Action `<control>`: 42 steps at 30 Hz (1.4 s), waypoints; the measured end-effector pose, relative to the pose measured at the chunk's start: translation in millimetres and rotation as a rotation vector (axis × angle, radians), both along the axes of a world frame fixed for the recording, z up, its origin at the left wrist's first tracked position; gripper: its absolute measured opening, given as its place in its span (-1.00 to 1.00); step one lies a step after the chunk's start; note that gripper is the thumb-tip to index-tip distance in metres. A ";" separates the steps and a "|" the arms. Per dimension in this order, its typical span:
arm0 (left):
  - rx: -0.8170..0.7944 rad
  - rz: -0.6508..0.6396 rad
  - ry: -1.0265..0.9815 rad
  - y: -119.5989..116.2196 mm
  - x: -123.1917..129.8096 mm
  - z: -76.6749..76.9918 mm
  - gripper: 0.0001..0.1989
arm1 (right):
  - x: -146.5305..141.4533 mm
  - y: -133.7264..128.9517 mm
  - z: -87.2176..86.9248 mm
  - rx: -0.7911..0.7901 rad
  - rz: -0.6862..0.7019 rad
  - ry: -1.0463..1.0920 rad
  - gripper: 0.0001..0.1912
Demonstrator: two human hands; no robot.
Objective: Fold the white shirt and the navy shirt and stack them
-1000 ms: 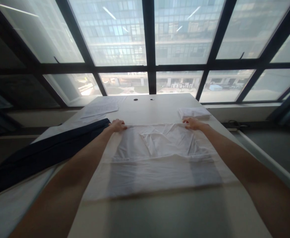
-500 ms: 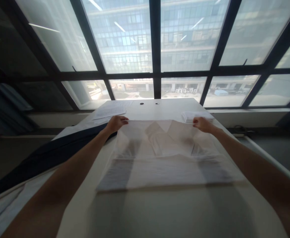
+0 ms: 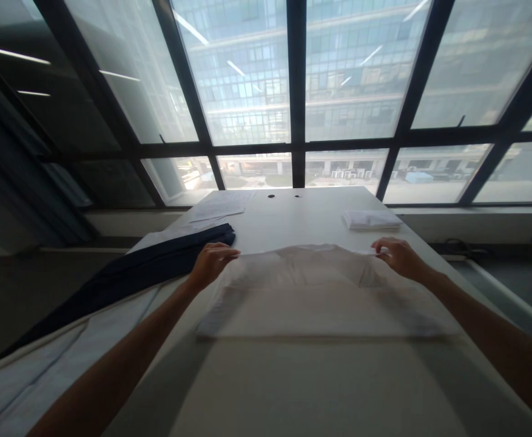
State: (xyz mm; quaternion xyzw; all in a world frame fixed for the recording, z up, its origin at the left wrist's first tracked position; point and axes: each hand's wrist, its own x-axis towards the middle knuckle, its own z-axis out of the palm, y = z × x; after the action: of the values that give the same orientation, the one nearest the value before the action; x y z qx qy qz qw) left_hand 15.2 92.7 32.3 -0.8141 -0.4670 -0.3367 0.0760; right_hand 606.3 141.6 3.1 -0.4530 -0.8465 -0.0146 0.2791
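Observation:
A thin white garment (image 3: 302,309), folded into a wide band, lies across the white table (image 3: 293,388) in front of me. Its exact kind is hard to make out. My left hand (image 3: 213,262) pinches the far left corner, and my right hand (image 3: 398,254) pinches the far right corner. Between them the far edge is stretched and bows slightly upward, while the near edge rests on the tabletop. Some slack folds show in the fabric near the middle.
Dark navy clothing (image 3: 156,267) lies along the table's left side, close to my left forearm. Papers (image 3: 218,207) lie at the far left, and a folded white cloth (image 3: 371,220) sits at the far right. Large windows (image 3: 256,73) stand behind the table.
Both hands have come down and nearer to me, still pinching the corners. The garment's far part has lowered over its near part. My view has turned slightly left.

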 end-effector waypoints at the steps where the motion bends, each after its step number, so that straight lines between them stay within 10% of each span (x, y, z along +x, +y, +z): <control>1: 0.001 -0.002 0.022 -8.5 -2.0 -6.8 -0.69 | 0.7 -6.6 -3.9 0.016 0.009 -0.017 -0.97; 12: -0.177 -0.082 0.249 -57.1 -3.2 -50.5 -0.75 | 11.3 -34.6 -56.7 0.120 -0.047 -0.200 -0.82; 23: -0.237 -0.019 0.373 -69.6 -1.3 -29.0 -0.75 | 15.1 -46.0 -60.2 0.028 -0.109 -0.316 -0.59; 29: -0.223 -0.007 0.242 -52.0 84.2 -12.1 -0.59 | -34.9 -41.7 -42.8 -0.061 -0.215 -0.200 -0.52; 35: -0.394 -0.126 0.339 6.6 209.0 -41.0 -0.49 | -154.6 -6.6 -43.8 -0.205 -0.093 -0.143 -0.37; 42: -0.403 -0.078 0.423 26.2 233.4 -84.3 -0.40 | -187.5 -2.1 -61.7 -0.415 -0.038 -0.232 -0.37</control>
State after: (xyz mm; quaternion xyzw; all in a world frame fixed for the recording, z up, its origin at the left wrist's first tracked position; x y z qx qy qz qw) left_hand 248.6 118.8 -52.0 -0.8822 -0.4667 -0.0624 -0.0046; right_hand 418.8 139.5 -58.6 -0.5116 -0.8493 0.1023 0.0804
